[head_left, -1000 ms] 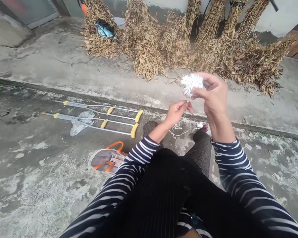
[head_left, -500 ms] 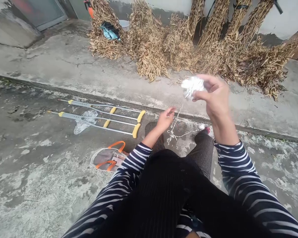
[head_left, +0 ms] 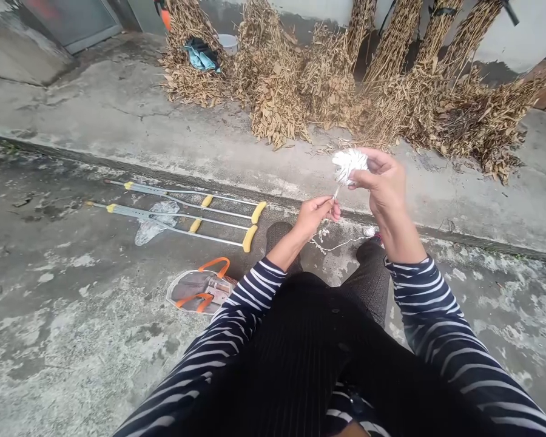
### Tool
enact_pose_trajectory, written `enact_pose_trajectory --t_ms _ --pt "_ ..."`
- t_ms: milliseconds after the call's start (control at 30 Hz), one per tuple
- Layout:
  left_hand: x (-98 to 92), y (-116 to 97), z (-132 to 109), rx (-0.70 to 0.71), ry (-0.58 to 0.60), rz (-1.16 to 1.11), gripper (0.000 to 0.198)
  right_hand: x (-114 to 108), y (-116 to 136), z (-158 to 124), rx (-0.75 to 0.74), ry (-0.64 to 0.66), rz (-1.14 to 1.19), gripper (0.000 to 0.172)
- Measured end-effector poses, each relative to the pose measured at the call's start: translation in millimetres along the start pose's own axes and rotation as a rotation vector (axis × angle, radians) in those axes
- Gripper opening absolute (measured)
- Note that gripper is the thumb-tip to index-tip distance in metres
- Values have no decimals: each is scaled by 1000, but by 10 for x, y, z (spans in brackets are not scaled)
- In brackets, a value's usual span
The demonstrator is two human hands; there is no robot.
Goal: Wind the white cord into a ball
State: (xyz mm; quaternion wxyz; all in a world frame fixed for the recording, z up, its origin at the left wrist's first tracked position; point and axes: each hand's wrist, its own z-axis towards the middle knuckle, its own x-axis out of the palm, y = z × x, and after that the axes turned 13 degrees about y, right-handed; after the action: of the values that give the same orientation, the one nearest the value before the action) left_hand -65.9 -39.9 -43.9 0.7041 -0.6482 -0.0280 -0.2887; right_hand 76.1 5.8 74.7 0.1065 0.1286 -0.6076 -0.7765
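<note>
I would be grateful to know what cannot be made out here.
In the head view:
White bundle: its right side, behind the right hand.
Strand: the pinched part, behind the left hand.
Bag: one end, behind the left sleeve.
Pale basin: lower part, behind dried stalks.
Dried stalks: several tops, cut off by the upper edge.

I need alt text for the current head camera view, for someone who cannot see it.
A person's right hand holds a bundle of white cord while the left hand pinches the strand below it. Two crutches and an orange-handled bag lie on the concrete ground at left; dried plants stand along the wall.
</note>
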Motion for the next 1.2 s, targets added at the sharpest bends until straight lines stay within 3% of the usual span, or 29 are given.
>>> enact_pose_trajectory --t_ms 167,400,633,800,933,1033,1100,1200 --pt "-135 194 -254 -103 35 5 40 -41 47 42 10 -53 -1 42" --pt "-410 691 -485 -335 2 -22 42 -192 208 152 -150 -119 -47 50" --pt "-549 881 -327 -348 40 9 41 -135 689 221 -311 -149 -106 34" --pt "-569 968 -235 -427 105 178 33 -159 793 371 -523 -172 -75 36" --pt "-616 1043 -320 -596 69 454 21 -109 685 284 -374 -107 -122 34" --pt "-622 973 -328 -593 4 546 15 -51 511 115 -187 -22 -84 37" --pt "-579 817 -246 -519 -48 554 38 -29 362 19 -45 80 -45 40" --pt "-443 458 -25 -218 -51 402 55 -15 124 -67 126 172 56 42"
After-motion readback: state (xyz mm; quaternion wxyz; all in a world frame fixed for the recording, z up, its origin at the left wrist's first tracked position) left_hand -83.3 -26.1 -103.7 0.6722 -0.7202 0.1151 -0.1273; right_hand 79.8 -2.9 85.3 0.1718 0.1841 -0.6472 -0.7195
